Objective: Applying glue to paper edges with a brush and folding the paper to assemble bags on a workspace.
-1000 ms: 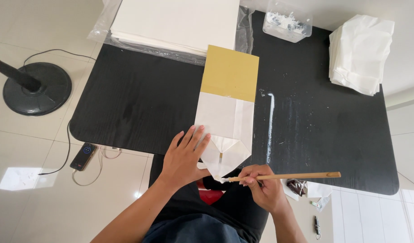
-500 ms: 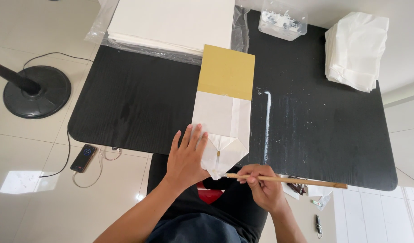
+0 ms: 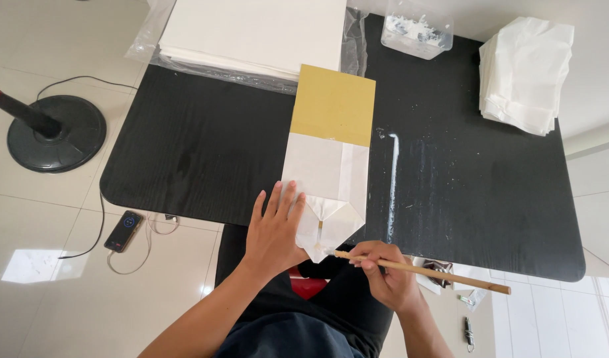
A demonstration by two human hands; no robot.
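A folded white paper bag (image 3: 326, 179) with a yellow upper part lies on the black table (image 3: 185, 146), its folded bottom flap hanging over the near edge. My left hand (image 3: 275, 229) presses flat on the bag's lower left corner, fingers spread. My right hand (image 3: 382, 275) grips a thin wooden stick (image 3: 424, 272) like a brush. The stick's tip touches the near end of the flap.
A stack of white sheets (image 3: 251, 30) in plastic wrap sits at the table's far left. A clear plastic box (image 3: 416, 30) and a pile of folded white bags (image 3: 526, 73) are at the far right. A white smear (image 3: 392, 172) marks the tabletop. A fan base (image 3: 56, 132) and phone (image 3: 123, 230) are on the floor.
The stick's tip has moved left and down along the flap to its near end. My left hand stays pressed on the bag.
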